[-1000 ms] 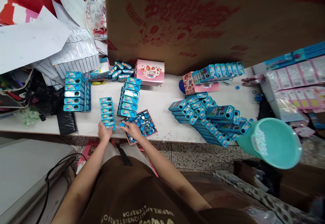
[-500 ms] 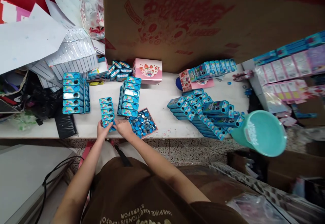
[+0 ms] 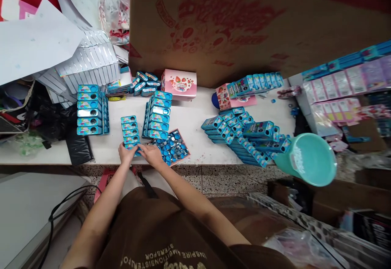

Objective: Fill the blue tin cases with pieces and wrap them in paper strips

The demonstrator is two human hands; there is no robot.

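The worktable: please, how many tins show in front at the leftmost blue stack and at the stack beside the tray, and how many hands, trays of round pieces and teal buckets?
Leftmost stack, front tins: 6
Stack beside tray, front tins: 6
Left hand and right hand: 2
Tray of round pieces: 1
Teal bucket: 1
Total: 16

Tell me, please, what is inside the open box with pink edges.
The open box holds many small round pieces, some blue, some silver. Its bottom is covered by them, and the right hand hides part.
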